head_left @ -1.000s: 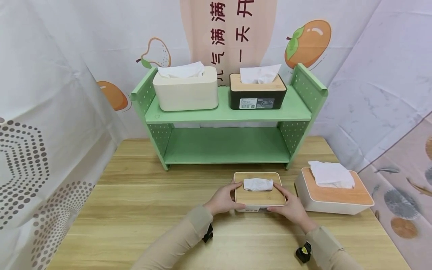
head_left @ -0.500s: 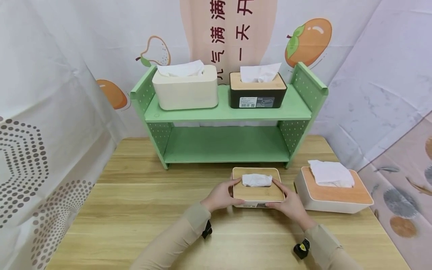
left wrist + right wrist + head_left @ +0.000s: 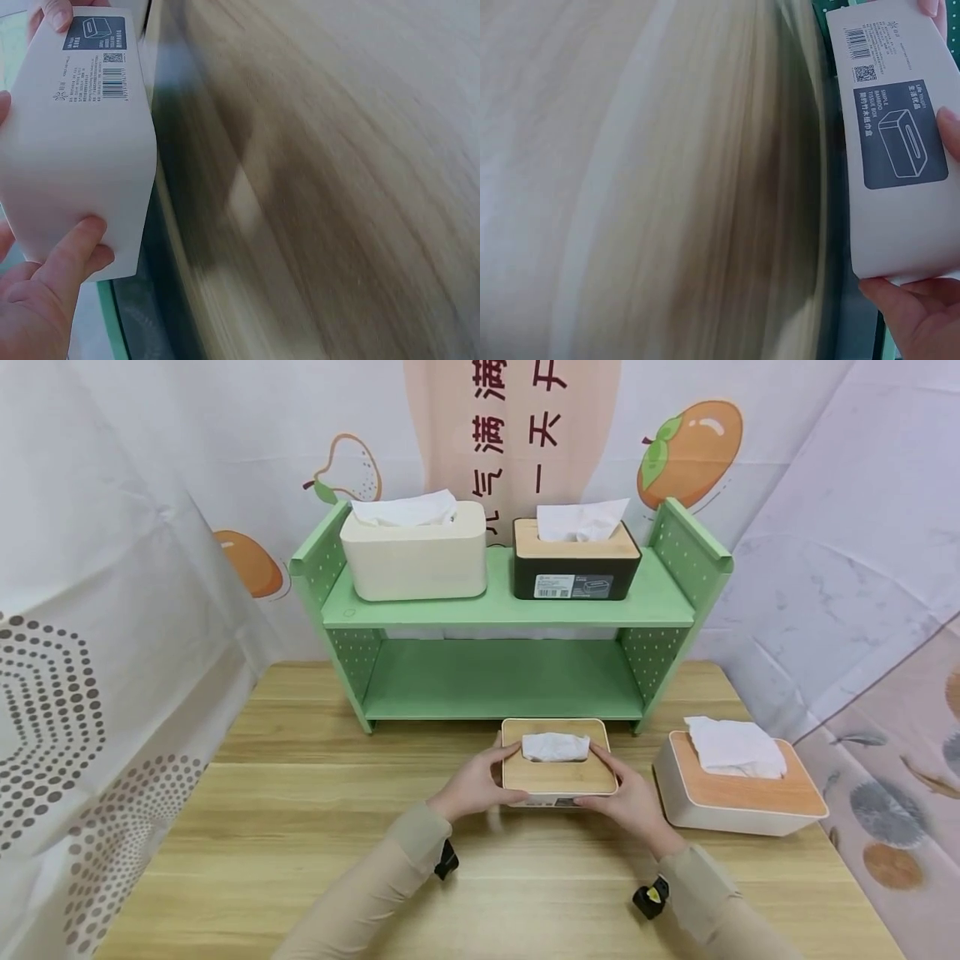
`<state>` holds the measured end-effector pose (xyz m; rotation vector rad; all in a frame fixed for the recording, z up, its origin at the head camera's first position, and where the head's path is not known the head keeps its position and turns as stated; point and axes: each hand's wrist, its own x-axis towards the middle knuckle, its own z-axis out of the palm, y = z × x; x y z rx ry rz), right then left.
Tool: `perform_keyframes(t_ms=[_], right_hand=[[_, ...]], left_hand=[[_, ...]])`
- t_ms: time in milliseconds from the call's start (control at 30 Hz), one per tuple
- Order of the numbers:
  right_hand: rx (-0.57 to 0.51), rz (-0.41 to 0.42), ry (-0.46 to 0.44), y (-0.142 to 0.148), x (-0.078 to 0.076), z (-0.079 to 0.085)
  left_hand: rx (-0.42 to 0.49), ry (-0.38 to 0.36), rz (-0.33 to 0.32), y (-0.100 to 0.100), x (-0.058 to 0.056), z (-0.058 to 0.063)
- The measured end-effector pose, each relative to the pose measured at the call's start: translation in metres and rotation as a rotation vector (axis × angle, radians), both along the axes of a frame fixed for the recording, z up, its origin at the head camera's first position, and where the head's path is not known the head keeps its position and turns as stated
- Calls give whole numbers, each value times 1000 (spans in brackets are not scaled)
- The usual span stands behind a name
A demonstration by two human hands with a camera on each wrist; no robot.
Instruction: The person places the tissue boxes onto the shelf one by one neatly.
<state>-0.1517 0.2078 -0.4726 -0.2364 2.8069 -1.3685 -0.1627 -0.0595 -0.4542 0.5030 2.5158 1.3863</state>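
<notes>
A small white tissue box [image 3: 558, 777] with a bamboo lid and a tissue in its slot is held between both hands, in front of the green shelf. My left hand [image 3: 477, 783] grips its left end, thumb at the front and fingers along the side. At the right end, my right hand [image 3: 630, 795] grips it the same way. In the left wrist view the white box [image 3: 82, 150] shows a printed label, with left-hand fingers [image 3: 79, 240] pressed on its end. The right wrist view shows the label on the box [image 3: 904, 142] close up, right-hand fingers [image 3: 907, 307] at its lower corner.
The green two-tier shelf [image 3: 510, 614] stands at the table's back. On its top tier sit a cream tissue box [image 3: 416, 560] and a black one with a wooden lid [image 3: 576, 572]. Another white tissue box [image 3: 738, 785] with an orange-brown lid lies on the table [image 3: 315, 810] at right.
Both hands have moved the small tissue box away from the body toward the shelf and a little to the left. The other boxes and the shelf stay put.
</notes>
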Motion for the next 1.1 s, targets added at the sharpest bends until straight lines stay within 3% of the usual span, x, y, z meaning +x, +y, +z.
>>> perform_keyframes(t_ms=[300, 533, 767, 967, 1100], right_hand=[[-96, 31, -23, -24, -7, 10], [-117, 43, 2, -43, -10, 13], [-127, 35, 24, -62, -11, 21], [-110, 51, 56, -83, -16, 26], [-130, 49, 76, -96, -22, 28]], left_hand=[[43, 7, 42, -17, -3, 7], [48, 4, 78, -34, 2, 13], [-3, 78, 127, -51, 7, 19], [49, 101, 172, -67, 9, 23], [31, 161, 199, -76, 8, 26]])
